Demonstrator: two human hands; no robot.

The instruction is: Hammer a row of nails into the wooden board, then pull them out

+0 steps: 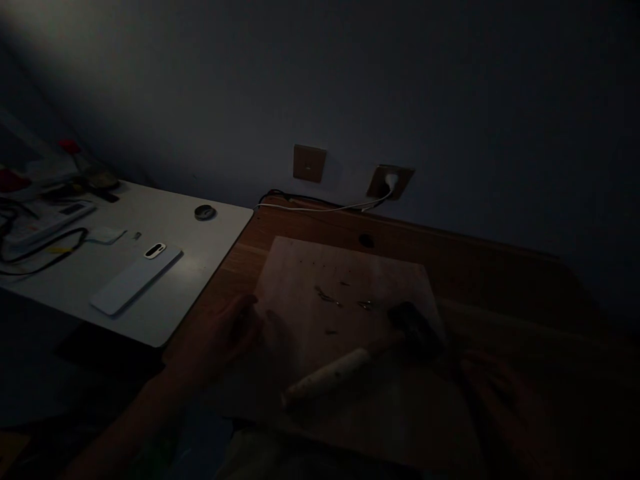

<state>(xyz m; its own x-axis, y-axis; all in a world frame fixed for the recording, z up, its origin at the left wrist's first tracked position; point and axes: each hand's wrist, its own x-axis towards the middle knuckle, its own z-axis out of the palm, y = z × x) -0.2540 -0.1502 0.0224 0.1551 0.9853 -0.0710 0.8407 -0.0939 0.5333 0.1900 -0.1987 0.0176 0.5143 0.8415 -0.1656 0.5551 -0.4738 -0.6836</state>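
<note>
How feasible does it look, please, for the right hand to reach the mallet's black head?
Probably yes: the right hand is just beyond the right side of the board, near the mallet's black head, with nothing visible between them, though dim light hides detail.

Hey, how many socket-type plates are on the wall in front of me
2. One square brownish wall plate sits left, above the brown wooden desk; another brownish wall plate, to its right, holds a white plug. Darkness could hide more.
</note>
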